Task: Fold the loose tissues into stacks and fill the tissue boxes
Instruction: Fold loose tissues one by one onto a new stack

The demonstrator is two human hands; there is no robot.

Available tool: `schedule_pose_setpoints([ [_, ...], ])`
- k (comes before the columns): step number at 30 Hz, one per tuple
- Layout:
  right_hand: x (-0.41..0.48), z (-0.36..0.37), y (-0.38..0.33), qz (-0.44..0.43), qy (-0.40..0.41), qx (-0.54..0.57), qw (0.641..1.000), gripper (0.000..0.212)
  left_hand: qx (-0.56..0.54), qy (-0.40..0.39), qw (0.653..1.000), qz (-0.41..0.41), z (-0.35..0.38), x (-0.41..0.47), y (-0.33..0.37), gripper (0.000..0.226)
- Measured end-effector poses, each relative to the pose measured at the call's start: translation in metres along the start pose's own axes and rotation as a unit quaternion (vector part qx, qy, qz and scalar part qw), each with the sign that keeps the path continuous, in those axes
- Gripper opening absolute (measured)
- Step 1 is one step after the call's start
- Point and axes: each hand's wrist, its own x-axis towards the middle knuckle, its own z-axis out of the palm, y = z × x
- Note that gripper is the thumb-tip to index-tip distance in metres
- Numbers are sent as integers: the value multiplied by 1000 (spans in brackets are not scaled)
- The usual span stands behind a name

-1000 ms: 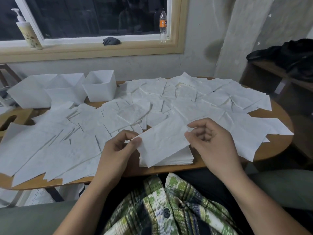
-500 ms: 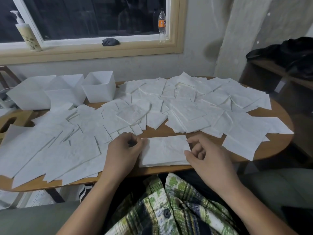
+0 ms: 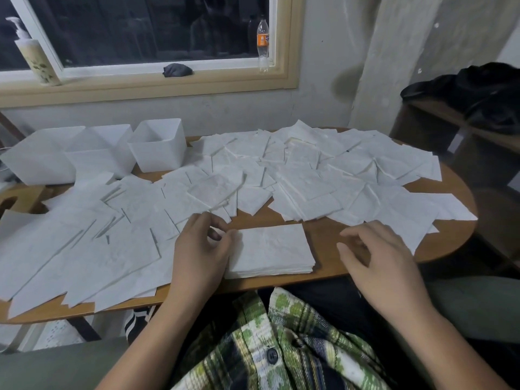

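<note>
Tissue stack [image 3: 271, 250], left grip [image 3: 201, 249] touching its corner, right grip [image 3: 374, 254] apart, relaxed

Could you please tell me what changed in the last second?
The raised tissue was laid on the stack. The right hand then let go and drew away rightward. The left hand stays at the stack's left edge; loose tissues and boxes unmoved.

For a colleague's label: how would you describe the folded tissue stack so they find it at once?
Start at the oval wooden table. At its near edge, beside the left hand, lies the tissue stack. Unlike the loose tissues around, it is a neat, thick pile.
</note>
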Motion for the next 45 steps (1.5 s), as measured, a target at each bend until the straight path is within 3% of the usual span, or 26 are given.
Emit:
schedule_pose_setpoints([
  [10,1,-25,37,37,-18,-107,993,20,-15,-4,999,47,-1,-11,4,17],
  [24,-12,-10,3,-88,-152,-15,984,28,-25,0,998,51,-3,-11,5,18],
  [30,-12,-12,5,-98,-174,-11,980,43,-29,-2,998,49,-3,-12,6,17],
  [35,-5,-23,-2,-70,-160,34,984,33,-27,-4,999,47,-4,-12,7,17],
  [45,39,-43,-42,-53,-7,133,990,25,-55,-1,998,23,-5,-11,9,17],
])
